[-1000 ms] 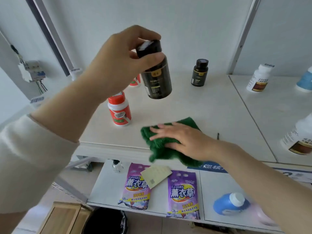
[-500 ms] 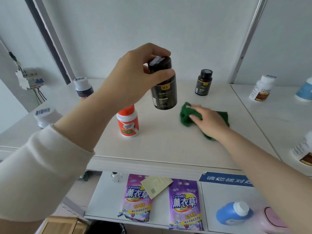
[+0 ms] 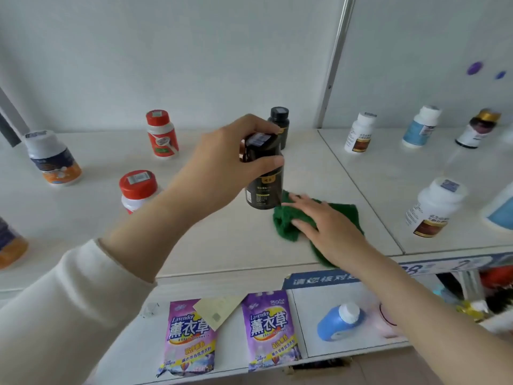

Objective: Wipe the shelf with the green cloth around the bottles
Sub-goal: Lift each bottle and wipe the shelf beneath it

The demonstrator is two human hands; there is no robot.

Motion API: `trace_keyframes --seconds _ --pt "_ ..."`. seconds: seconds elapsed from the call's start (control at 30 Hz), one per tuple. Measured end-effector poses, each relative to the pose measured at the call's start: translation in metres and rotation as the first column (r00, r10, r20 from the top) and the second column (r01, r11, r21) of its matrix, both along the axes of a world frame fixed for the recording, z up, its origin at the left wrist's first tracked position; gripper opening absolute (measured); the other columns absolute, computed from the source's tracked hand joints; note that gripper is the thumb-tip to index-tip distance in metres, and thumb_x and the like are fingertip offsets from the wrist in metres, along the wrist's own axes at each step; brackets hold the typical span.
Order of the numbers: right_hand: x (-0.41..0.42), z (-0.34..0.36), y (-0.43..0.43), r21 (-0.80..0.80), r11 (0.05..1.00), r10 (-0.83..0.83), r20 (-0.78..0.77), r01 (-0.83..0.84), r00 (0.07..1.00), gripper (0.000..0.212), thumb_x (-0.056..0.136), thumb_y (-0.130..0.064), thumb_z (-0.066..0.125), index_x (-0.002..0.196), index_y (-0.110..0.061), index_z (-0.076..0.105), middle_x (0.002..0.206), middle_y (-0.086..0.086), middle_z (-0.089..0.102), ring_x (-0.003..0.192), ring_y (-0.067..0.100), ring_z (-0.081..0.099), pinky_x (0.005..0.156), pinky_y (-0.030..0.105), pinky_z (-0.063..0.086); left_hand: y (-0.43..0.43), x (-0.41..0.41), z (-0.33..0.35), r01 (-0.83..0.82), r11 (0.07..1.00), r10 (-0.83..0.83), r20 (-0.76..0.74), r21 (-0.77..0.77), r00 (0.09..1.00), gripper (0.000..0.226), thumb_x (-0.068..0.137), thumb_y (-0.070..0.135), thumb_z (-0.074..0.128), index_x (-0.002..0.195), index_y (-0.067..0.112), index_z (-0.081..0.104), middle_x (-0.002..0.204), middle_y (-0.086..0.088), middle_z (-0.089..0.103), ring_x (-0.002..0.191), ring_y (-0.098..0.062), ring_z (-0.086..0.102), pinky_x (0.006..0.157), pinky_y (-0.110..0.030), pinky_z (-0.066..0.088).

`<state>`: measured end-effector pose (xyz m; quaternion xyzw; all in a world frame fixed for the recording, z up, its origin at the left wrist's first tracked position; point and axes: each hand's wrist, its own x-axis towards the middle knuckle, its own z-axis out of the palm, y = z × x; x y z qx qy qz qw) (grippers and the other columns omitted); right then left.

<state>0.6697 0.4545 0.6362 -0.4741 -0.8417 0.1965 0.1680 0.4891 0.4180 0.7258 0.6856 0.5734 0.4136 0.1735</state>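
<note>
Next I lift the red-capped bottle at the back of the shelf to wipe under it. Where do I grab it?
Take the back red-capped bottle round its cap, from above and in front. It stands upright, apart from its neighbours, and the cap is round and faces up. The left hand is busy holding the black bottle; the right hand presses the green cloth.

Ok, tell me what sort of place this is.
Most likely a shop, or a mock-up of one: pill bottles stand spaced out on a white shelf, purple Lavender bags lie on the shelf below, and a blue printed strip runs along the shelf edge.
</note>
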Motion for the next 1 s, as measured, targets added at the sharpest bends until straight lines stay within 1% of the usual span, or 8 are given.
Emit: trace_keyframes --seconds 0.07,0.13,0.23,0.37,0.5,0.7,0.83,1.0 --pt "0.016 0.004 0.023 -0.002 0.970 -0.243 0.071 0.243 0.967 0.043 0.097 -0.030 0.037 0.140 -0.027 0.034 0.154 -0.004 0.022 0.143 0.023 0.016 0.116 0.034 0.012 0.002 0.009 -0.007 0.027 1.000 -0.027 -0.020 -0.007 0.999 0.034 0.078 0.027 0.066 0.111 0.034 0.057 0.104 0.013 0.062 0.094 -0.010 0.061 0.082 -0.018 0.048" --pt "0.018 0.002 0.033 0.032 0.950 -0.312 0.132 0.311 0.941 0.043 0.098 -0.031 0.034 0.140 -0.025 0.032 0.155 -0.001 0.021 0.143 0.024 0.016 0.116 0.036 0.012 0.002 0.018 -0.015 0.051 0.999 -0.052 -0.038 -0.018 0.998 0.035 0.078 0.026 0.066 0.111 0.035 0.057 0.101 0.015 0.060 0.090 -0.007 0.060 0.079 -0.010 0.044" --pt "0.015 -0.003 0.018 0.075 0.971 -0.234 0.110 0.226 0.966 0.040 0.097 -0.030 0.037 0.137 -0.026 0.038 0.154 -0.007 0.023 0.143 0.017 0.017 0.116 0.036 0.011 0.002 0.025 -0.026 0.071 0.997 -0.072 -0.054 -0.034 0.996 0.034 0.079 0.024 0.066 0.110 0.035 0.056 0.094 0.020 0.056 0.086 -0.003 0.056 0.073 0.001 0.039" --pt "0.029 -0.006 -0.016 0.073 0.993 -0.095 -0.003 0.095 0.995 0.038 0.095 -0.026 0.043 0.133 -0.028 0.044 0.147 -0.020 0.026 0.140 0.003 0.015 0.113 0.025 0.014 -0.001 0.033 -0.039 0.072 0.994 -0.077 -0.060 -0.078 0.995 0.034 0.080 0.024 0.066 0.108 0.038 0.054 0.098 0.018 0.057 0.089 -0.003 0.056 0.074 -0.002 0.041" --pt "0.029 0.005 0.000 0.069 0.983 -0.165 -0.079 0.171 0.983 0.034 0.094 -0.019 0.047 0.127 -0.025 0.052 0.130 0.000 0.058 0.118 0.020 0.054 0.094 0.027 0.040 -0.004 0.044 -0.048 0.032 0.994 -0.039 -0.077 -0.101 0.996 0.036 0.080 0.024 0.065 0.113 0.034 0.055 0.102 0.014 0.058 0.094 -0.006 0.055 0.077 -0.004 0.040" --pt "0.043 0.067 0.056 -0.182 0.966 -0.244 -0.432 0.182 0.868 0.030 0.092 -0.017 0.050 0.121 -0.012 0.056 0.116 0.010 0.061 0.106 0.025 0.058 0.087 0.030 0.046 -0.011 0.058 -0.049 -0.081 0.990 0.066 -0.132 -0.114 0.989 0.037 0.083 0.025 0.062 0.111 0.044 0.046 0.113 0.009 0.057 0.103 -0.012 0.055 0.085 -0.020 0.040" --pt "0.085 0.124 0.073 -0.119 0.990 -0.128 -0.580 0.072 0.804 0.029 0.092 -0.015 0.052 0.120 -0.011 0.056 0.102 0.006 0.061 0.092 0.019 0.059 0.081 0.027 0.049 -0.012 0.076 -0.033 -0.233 0.972 0.224 -0.167 -0.035 0.960 0.046 0.084 0.028 0.058 0.126 0.038 0.044 0.131 0.009 0.051 0.122 -0.010 0.046 0.098 -0.024 0.031" --pt "0.151 0.152 0.101 -0.074 0.988 -0.150 -0.615 0.133 0.774 0.027 0.091 -0.016 0.053 0.118 -0.012 0.058 0.102 0.006 0.061 0.093 0.020 0.060 0.084 0.032 0.051 0.019 0.125 0.009 -0.238 0.966 0.250 -0.126 0.103 0.960 0.032 0.083 0.029 0.061 0.115 0.027 0.055 0.111 0.015 0.062 0.102 -0.002 0.060 0.095 -0.021 0.044"
